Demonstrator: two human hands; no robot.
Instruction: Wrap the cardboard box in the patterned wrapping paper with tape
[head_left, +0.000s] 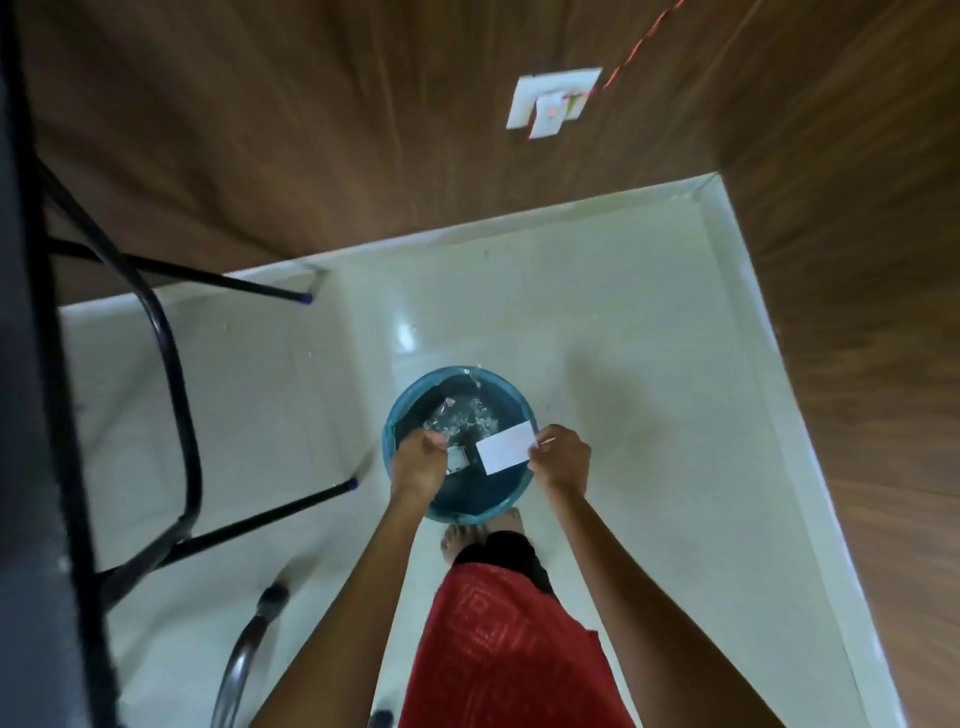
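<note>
I stand over a round blue bin (402, 410) on a white tiled floor. My right hand (563, 460) pinches a small white paper strip (506, 448) by its right end, holding it over the bin's opening. My left hand (418, 462) hovers over the bin's left side with its fingers curled; whether it holds anything I cannot tell. Crumpled clear scraps (460, 415) lie inside the bin. The cardboard box, the patterned wrapping paper and the tape are out of view.
A black metal table frame (171, 364) stands at the left, with a chair's base (249, 634) near the bottom. Brown wooden walls (857, 260) close the corner at the back and right. A white wall socket (553, 101) carries a red cable. My feet (467, 535) touch the bin.
</note>
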